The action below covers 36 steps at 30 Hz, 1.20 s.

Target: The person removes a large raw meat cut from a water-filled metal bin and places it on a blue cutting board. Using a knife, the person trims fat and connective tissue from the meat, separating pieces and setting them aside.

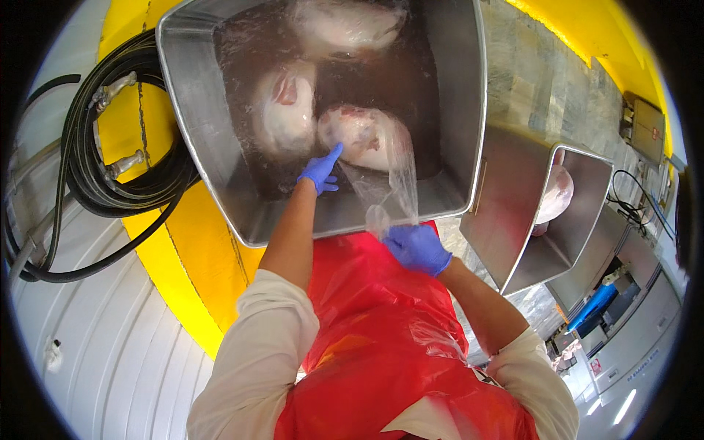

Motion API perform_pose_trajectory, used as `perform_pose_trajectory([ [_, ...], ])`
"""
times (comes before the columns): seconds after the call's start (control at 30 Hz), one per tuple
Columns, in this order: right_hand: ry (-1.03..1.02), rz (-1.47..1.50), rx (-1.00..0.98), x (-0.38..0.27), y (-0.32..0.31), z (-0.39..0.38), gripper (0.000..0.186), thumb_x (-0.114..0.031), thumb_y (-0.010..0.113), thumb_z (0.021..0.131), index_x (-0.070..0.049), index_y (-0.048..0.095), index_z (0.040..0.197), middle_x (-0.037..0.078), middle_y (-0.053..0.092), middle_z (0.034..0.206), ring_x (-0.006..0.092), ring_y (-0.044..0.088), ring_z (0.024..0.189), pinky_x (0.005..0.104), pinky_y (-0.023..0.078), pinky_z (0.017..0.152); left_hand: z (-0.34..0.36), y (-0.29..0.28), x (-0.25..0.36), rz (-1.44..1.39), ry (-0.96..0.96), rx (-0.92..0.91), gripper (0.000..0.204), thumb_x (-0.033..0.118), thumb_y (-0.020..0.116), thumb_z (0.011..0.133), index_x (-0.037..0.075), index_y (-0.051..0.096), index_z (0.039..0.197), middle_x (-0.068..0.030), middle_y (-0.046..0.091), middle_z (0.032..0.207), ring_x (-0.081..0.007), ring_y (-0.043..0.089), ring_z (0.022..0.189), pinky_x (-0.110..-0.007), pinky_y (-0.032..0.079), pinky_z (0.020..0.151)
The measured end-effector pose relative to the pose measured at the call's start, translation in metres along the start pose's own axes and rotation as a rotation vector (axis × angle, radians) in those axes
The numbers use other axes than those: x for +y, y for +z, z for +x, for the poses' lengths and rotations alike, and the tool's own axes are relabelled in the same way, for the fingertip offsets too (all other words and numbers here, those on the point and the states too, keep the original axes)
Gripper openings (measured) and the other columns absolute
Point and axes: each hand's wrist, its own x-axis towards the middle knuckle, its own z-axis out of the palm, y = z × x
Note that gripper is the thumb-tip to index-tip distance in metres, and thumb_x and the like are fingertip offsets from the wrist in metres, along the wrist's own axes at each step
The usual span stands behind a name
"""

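In front of me stands a deep steel tub (205, 132) holding murky brownish water. Nearest to me in it lies a large pale piece of meat (359, 136) inside a clear plastic bag (400, 183). My right hand (418, 248), in a blue glove, is closed around the bag's gathered end at the tub's near rim, and the film stretches back to the meat. My left hand (320, 172), also blue-gloved, hovers over the water with its fingers apart, the fingertips close to the bag's left side. Two more pieces of meat, one at the left (287, 110) and one farther off (348, 28), lie partly under water.
To the right is a second steel tub (506, 213) with a pale piece of meat (555, 194) inside. A coiled black hose (73, 154) with metal fittings hangs at the left by a yellow barrier (165, 249). My red apron (381, 315) touches the near rim.
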Motion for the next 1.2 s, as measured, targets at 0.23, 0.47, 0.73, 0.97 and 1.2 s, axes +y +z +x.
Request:
perform_pose_trajectory([
  [0.23,0.116,0.141,-0.067,-0.028,-0.024,-0.015,0.017,-0.023,0.069,0.100,-0.008,0.077,0.102,0.020,0.074,0.088,0.0418,0.073,0.080,0.0466,0.058,0.068,0.062,0.003,-0.017,0.300,0.165,0.071,0.041,0.040,0.067,0.096,0.006,0.068,0.119,-0.0121,0.075,0.099,-0.0280,0.076,0.083,-0.044,0.061,0.072],
  [0.47,0.174,0.120,0.046,0.019,-0.067,0.007,0.018,-0.026,0.068,0.099,-0.009,0.075,0.102,0.021,0.071,0.091,0.0439,0.071,0.085,0.0505,0.058,0.072,0.078,-0.005,0.002,1.027,0.606,0.240,0.032,0.023,0.058,0.094,-0.002,0.075,0.101,-0.0284,0.074,0.102,-0.0476,0.073,0.092,-0.057,0.057,0.084],
  [0.73,-0.058,-0.291,0.222,0.103,-0.035,0.122,0.066,-0.030,0.074,0.089,-0.014,0.053,0.149,0.018,0.065,0.127,0.0408,0.070,0.103,0.0500,0.059,0.083,-0.028,0.084,-0.014,0.553,0.913,0.300,0.024,0.021,0.058,0.095,0.002,0.073,0.092,-0.0287,0.072,0.092,-0.0497,0.070,0.088,-0.059,0.055,0.083],
  [0.97,0.058,-0.318,0.060,0.149,0.014,0.165,0.031,-0.023,0.068,0.090,-0.015,0.072,0.119,0.015,0.072,0.110,0.0399,0.073,0.099,0.0525,0.058,0.085,-0.090,0.121,-0.004,0.452,0.930,0.152,0.024,0.019,0.065,0.094,0.007,0.075,0.113,-0.0237,0.073,0.108,-0.0424,0.071,0.103,-0.051,0.056,0.092],
  [1.2,0.168,-0.318,0.046,0.159,-0.005,0.156,0.017,-0.022,0.065,0.094,-0.016,0.076,0.104,0.015,0.072,0.105,0.0406,0.072,0.097,0.0533,0.057,0.085,-0.055,0.054,0.058,1.320,1.383,0.485,0.042,0.029,0.076,0.089,0.012,0.069,0.127,-0.0132,0.055,0.145,-0.0376,0.043,0.144,-0.055,0.040,0.116],
])
